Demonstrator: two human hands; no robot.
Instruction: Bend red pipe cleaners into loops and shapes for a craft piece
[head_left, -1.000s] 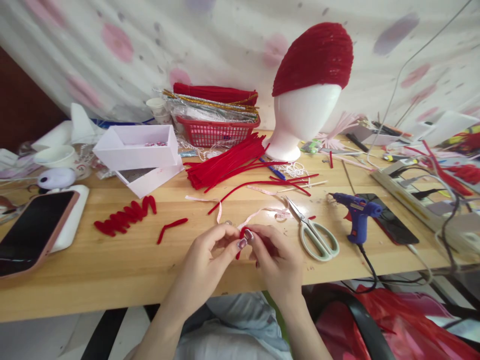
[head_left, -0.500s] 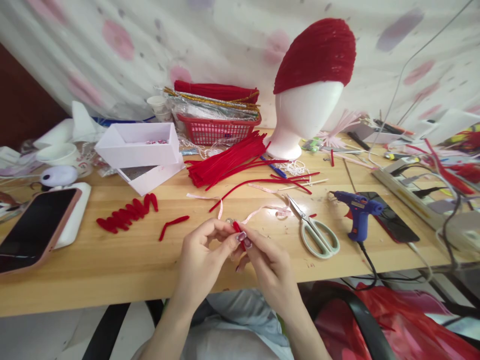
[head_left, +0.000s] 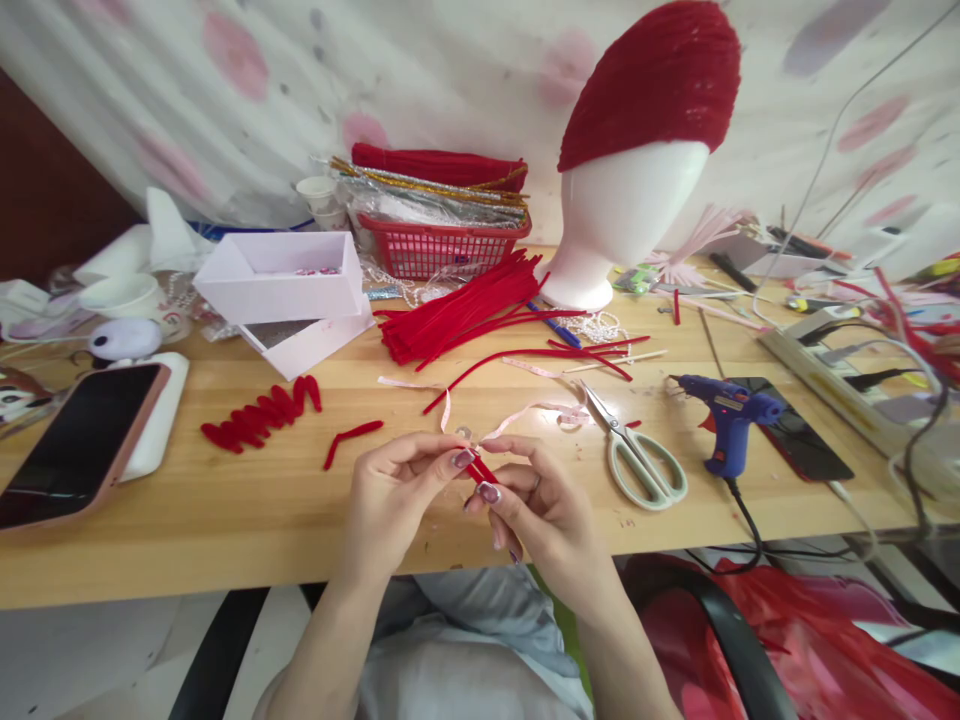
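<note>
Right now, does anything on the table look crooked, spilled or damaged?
Left of the red basket, the upper white box sits crooked on the lower one, edges not aligned. No clear spill or damage; the red strip between left hand and right hand looks fine.

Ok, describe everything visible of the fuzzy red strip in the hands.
The fuzzy red strip looks like pipe cleaner, apparently two lengths side by side. It slants, pinched at its upper end by the left hand and at its lower by the right hand, above the brown wooden table; both partly hide it.
</note>
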